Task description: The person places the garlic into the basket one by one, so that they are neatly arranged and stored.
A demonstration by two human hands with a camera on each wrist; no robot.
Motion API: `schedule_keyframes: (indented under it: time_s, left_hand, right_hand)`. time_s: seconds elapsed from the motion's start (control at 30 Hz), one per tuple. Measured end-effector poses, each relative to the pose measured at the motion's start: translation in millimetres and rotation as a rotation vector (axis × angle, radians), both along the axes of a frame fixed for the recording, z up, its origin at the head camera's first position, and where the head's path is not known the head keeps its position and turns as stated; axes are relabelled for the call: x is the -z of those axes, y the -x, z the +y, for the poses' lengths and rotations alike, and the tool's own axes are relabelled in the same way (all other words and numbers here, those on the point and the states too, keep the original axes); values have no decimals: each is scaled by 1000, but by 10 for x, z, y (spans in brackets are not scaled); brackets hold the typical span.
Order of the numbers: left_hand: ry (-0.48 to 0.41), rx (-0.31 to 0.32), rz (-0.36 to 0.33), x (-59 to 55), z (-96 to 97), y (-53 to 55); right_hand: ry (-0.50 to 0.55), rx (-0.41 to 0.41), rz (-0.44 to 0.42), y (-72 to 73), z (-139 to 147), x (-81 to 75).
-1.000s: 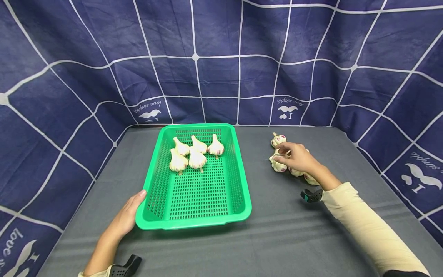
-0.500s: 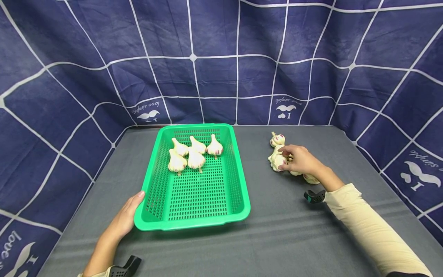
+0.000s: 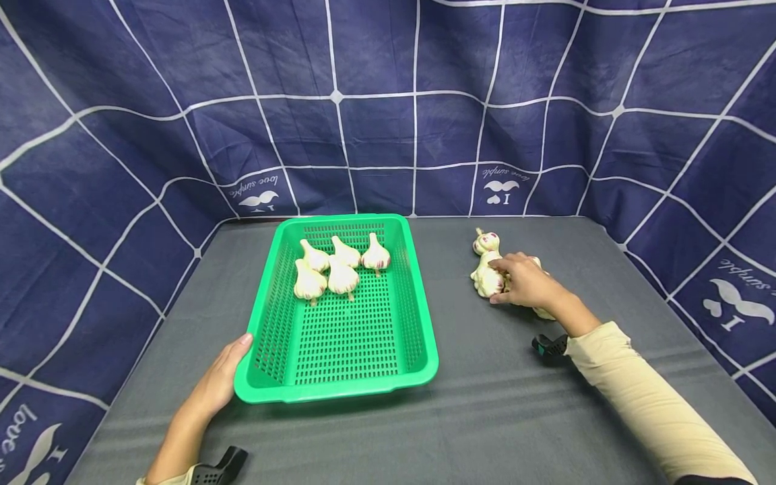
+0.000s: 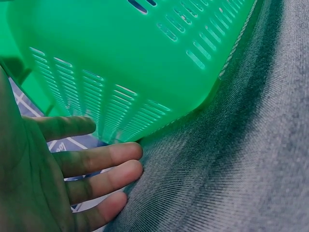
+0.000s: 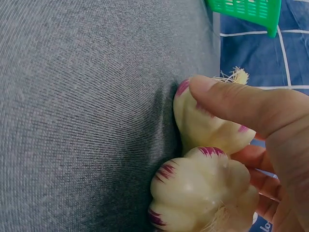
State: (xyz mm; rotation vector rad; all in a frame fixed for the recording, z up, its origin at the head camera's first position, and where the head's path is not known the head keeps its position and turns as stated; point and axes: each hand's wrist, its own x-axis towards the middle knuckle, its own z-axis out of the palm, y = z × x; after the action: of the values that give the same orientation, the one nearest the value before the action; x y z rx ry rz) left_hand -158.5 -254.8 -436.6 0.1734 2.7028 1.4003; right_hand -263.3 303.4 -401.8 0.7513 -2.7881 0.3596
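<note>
My left hand [image 3: 219, 377] rests against the near-left corner of a green plastic basket [image 3: 339, 392]. In the left wrist view its fingers [image 4: 104, 159] lie nearly straight beneath the rim, beside the slotted wall. Several garlic bulbs [image 3: 343, 275] lie in the basket's far half. On the right, my right hand [image 3: 529, 286] grips a white garlic bulb [image 3: 487, 276] that lies on the table, thumb [image 5: 222, 94] on one side and fingers behind. Another purple-streaked bulb [image 5: 193, 188] sits close by it, and the hand partly hides others.
A further garlic bulb [image 3: 486, 242] lies just beyond the gripped one. Grey cloth [image 3: 485, 404] covers the table. Blue gridded curtains [image 3: 376, 135] stand along the back and both sides.
My right hand has come down over the garlic bulb, and its thumb and fingers have closed on it. My left hand stays at the basket corner.
</note>
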Motion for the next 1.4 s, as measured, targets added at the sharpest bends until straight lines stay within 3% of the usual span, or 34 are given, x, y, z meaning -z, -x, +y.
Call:
schedule_keyframes:
  time_s: [0.3,0.57,0.83,1.0,1.17,1.4]
  left_hand:
    - [-12,-1,1,13,-3,-5]
    - [-19,11,30,3,0,-13]
    - [-2,-3,-17,5,-6,-1]
    - [4,-3,-19,10,-14,-6]
    - [11,-14,21,92,-45,13]
    - [3,4,-2,-7,-11,-5]
  right_hand:
    - [46,-12,7,-12,-32,-1]
    - [86,-4,-45,-71,-149,-75]
    - [97,-21,-58,-116,-214,-148]
    - [146,-51,-37,-113,-250,-193]
    - [187,-78,19,-118,-284,-241]
    - [190,-74,44,-149,-332,-313]
